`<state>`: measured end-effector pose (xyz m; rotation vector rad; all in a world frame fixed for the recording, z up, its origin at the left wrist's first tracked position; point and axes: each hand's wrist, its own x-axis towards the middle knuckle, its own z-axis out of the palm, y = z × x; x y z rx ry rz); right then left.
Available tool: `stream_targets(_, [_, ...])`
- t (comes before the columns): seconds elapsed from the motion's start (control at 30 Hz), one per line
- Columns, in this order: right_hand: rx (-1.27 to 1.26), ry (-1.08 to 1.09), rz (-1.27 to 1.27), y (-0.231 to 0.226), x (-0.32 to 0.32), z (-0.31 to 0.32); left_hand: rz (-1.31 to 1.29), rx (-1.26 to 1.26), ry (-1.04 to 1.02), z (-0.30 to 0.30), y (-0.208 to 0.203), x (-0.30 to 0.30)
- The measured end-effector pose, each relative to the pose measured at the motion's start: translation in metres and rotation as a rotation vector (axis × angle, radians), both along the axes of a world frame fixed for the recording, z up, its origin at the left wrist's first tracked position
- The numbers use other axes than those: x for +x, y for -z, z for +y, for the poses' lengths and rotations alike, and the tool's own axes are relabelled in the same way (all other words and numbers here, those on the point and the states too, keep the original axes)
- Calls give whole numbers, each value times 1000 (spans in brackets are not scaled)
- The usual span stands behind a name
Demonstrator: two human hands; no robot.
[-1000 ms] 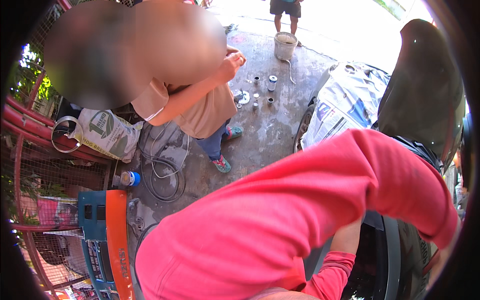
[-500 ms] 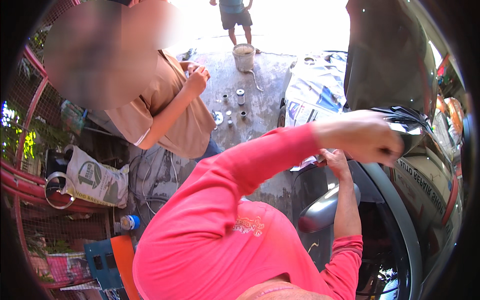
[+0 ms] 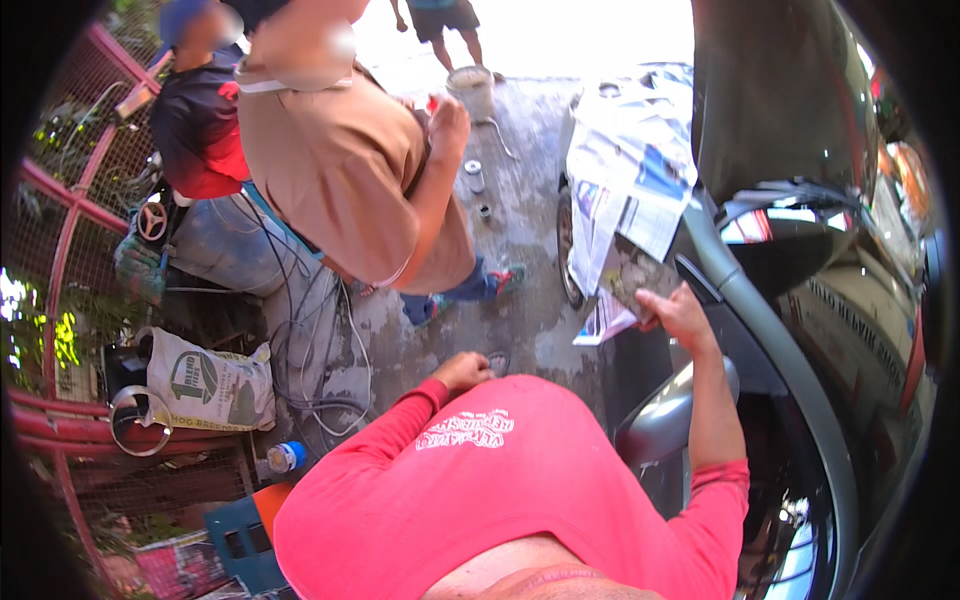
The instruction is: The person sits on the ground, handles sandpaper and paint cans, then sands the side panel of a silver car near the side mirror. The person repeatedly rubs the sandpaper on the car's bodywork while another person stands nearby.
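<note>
My right hand (image 3: 682, 318) is closed on the near edge of a flat, grey-brown mottled board (image 3: 640, 274), thumb along its edge. The board is beside the newspaper sheets (image 3: 630, 185) over the car's front and above the side mirror (image 3: 668, 415). My left hand (image 3: 466, 372) is in front of my belly, its fingers curled. A small dark shape (image 3: 498, 361) shows at its fingertips; whether the hand holds it I cannot tell.
A person in a brown shirt (image 3: 340, 180) stands ahead on the left, another in black and red (image 3: 200, 130) behind. A bucket (image 3: 472, 95) and small cans (image 3: 474, 177) stand on the concrete. Cables (image 3: 300, 375), a printed sack (image 3: 210, 380) and the car door frame (image 3: 790, 430) flank me.
My left arm has swung from across the car on the right back to my belly. The board in my right hand now shows. The person in brown has shifted right; another person has come into view.
</note>
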<state>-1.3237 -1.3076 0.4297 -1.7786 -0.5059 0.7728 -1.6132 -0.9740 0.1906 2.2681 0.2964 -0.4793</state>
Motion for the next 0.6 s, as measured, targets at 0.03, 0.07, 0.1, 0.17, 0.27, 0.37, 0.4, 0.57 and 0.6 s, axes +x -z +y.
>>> stream_targets(0.03, [-28, 0, -12, -5, 0, 1, -31, -12, -28, 9, 5, 0])
stream_targets(0.07, [-230, -57, -85, -9, 5, 1, -47, -45, -54, 14, 11, -1])
stream_targets(0.1, [-50, -13, -24, -1, 2, 3, -31, -57, -69, 11, 16, -7])
stream_targets(0.17, [-76, -12, -13, 6, -2, -3, -60, -50, -97, 13, 11, 5])
stream_targets(0.27, [-101, -11, -151, -18, -9, 6, -306, 14, 33, 35, 39, -1])
stream_targets(0.37, [-113, -9, 10, 9, 4, -13, -51, -38, 24, 8, 9, 0])
stream_targets(0.4, [-55, -1, 76, 4, -2, -5, 10, -17, 7, 7, -2, 2])
stream_targets(0.57, [-176, -41, -43, -2, -9, 6, 116, -85, -63, -12, -15, -23])
stream_targets(0.6, [-103, -51, 14, 7, -7, 0, 103, -59, -67, -23, -15, -31])
